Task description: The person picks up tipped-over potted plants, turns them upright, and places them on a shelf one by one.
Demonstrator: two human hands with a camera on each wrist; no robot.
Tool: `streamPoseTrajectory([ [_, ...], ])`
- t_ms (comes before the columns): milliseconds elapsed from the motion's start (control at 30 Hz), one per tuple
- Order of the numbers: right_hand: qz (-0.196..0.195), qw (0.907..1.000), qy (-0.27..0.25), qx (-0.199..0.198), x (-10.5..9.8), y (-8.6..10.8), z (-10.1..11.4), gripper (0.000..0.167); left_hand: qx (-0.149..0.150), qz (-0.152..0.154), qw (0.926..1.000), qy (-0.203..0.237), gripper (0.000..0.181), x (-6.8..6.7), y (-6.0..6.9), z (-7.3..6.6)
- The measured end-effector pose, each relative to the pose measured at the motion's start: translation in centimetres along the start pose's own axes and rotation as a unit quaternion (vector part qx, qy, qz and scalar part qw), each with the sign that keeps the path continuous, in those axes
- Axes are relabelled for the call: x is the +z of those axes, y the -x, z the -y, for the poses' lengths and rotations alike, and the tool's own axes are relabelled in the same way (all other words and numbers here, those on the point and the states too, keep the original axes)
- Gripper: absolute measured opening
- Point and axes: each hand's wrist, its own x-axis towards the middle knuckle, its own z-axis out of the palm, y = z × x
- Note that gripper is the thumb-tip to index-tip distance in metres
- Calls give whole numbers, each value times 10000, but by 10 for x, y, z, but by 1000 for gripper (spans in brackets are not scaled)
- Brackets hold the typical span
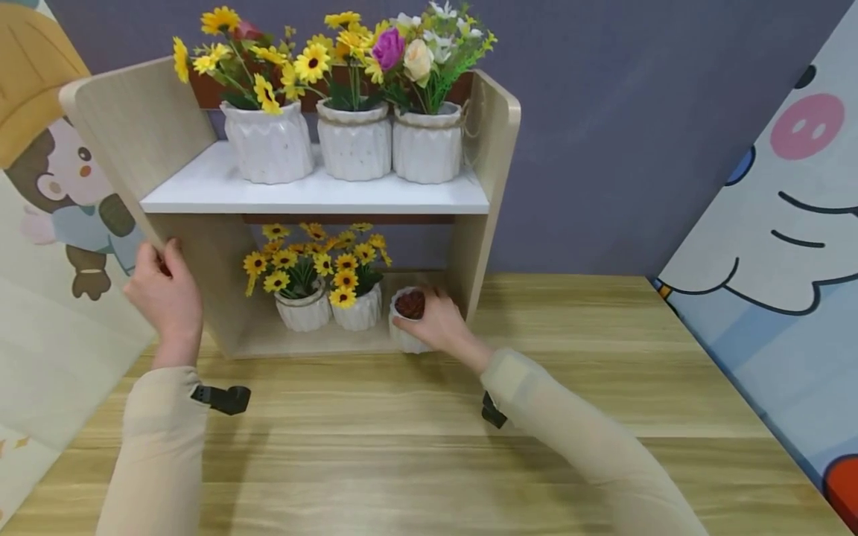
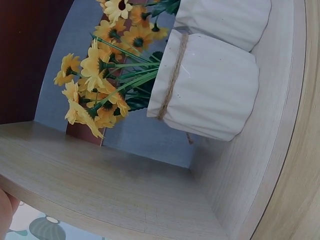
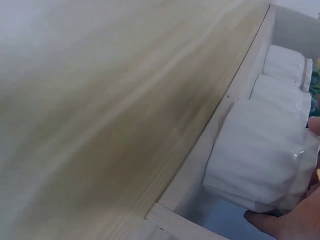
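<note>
My right hand (image 1: 439,321) grips a white ribbed flowerpot (image 1: 401,339) by its rim, at the right end of the lower shelf. Something dark reddish-brown fills that pot's top; its kind is unclear. In the right wrist view the same pot (image 3: 257,155) lies between thumb and fingers, its base at the board's front edge. My left hand (image 1: 167,294) holds the front edge of the left side panel of a wooden two-tier shelf (image 1: 496,149). Left of the held pot stand two white pots of yellow flowers, one pot (image 1: 357,311) nearer and another pot (image 1: 303,313) with twine.
On the white upper board (image 1: 315,195) stand three flowerpots with mixed blooms, the middle pot (image 1: 354,145) close to the right pot (image 1: 427,145). The shelf rests on a wood-grain table (image 1: 348,447) against a grey-blue partition (image 1: 637,149). Cartoon panels flank both sides.
</note>
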Motion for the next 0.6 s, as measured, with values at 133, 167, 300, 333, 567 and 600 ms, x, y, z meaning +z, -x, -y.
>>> streamPoseTrajectory([
  [133,112,9997,68,216,1,-12,0,79,29,-11,10000,80,44,0,-1,-1],
  [167,144,9995,60,277,1,-15,0,79,22,-13,9999,106,43,1,-1,-1],
  [300,250,9982,-77,540,0,-24,1,81,3,-5,9999,160,42,0,-1,-2],
  [333,263,9978,-113,589,0,-25,1,82,-36,-5,9999,163,42,0,0,-2],
  [567,280,9956,-193,875,3,-37,-1,82,-77,-25,9999,64,43,0,1,-2],
  [600,269,9951,-229,922,3,-39,-1,82,-77,-22,9999,67,43,0,1,-2],
])
